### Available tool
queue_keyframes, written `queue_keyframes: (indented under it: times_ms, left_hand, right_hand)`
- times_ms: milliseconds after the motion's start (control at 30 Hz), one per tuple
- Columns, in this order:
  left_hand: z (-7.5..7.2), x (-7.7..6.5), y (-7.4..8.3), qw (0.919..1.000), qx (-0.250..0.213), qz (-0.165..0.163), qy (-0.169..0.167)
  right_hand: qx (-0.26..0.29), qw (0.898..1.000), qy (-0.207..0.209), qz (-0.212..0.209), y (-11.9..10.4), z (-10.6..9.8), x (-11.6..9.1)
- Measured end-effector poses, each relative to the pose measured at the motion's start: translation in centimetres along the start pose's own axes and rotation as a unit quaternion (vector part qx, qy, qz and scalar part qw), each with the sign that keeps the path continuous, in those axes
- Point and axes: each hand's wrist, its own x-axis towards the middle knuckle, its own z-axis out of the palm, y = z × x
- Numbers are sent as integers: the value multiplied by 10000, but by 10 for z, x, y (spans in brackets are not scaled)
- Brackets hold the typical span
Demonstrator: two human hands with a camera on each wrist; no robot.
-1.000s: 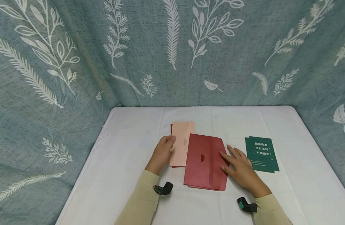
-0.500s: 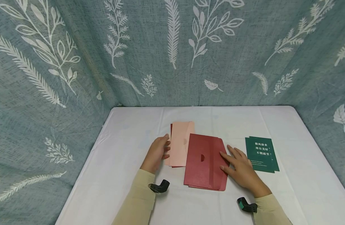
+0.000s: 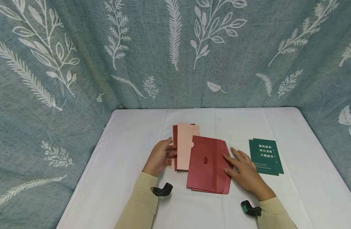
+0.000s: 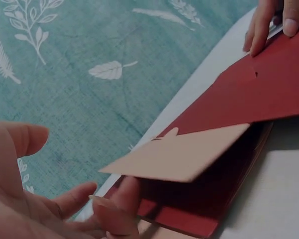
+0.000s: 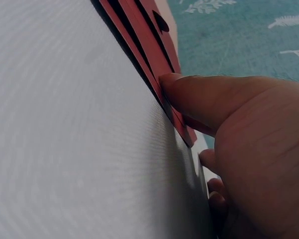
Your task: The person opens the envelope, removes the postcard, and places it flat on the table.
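Red envelopes [image 3: 201, 168] lie overlapped in the middle of the table, and my right hand [image 3: 245, 170] rests its extended fingers on their right edge. In the right wrist view the thumb [image 5: 194, 94] touches the edge of the red stack. To the left is a pink envelope [image 3: 184, 149], partly tucked behind the red ones; in the left wrist view its near end tilts up over a dark red envelope [image 4: 199, 209]. Another pink piece [image 4: 164, 231] shows underneath. My left hand [image 3: 159, 156] is at the left edge of this pile, thumb apart and fingertips [image 4: 129, 191] close to the dark red envelope.
Two overlapping green cards [image 3: 264, 159] with white writing lie right of the red envelopes, near the right hand. A white cloth covers the table [image 3: 129, 143]. A blue-green leaf-patterned curtain [image 3: 152, 57] hangs behind and at both sides.
My left hand has drawn back to the left from the pink envelope. The pink envelope has shifted and lifted, exposing more dark red and pink at its left. The right hand has stayed still.
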Motion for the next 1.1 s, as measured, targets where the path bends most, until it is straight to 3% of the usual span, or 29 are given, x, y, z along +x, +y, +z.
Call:
queue_keyframes:
  times_ms: [300, 500, 833, 1100]
  left_hand:
    - [13, 5, -12, 9981, 516, 118, -307]
    - [14, 7, -19, 9941, 981, 267, -375]
    - [3, 7, -11, 9975, 564, 218, -360]
    - [-8, 10, -1, 9983, 344, 479, 6]
  right_hand:
    - [16, 10000, -17, 9, 0, 0, 0]
    - [26, 10000, -43, 0, 0, 1, 1]
    - [2, 10000, -14, 6, 0, 0, 1]
    - [12, 10000, -9, 37, -1, -1, 1]
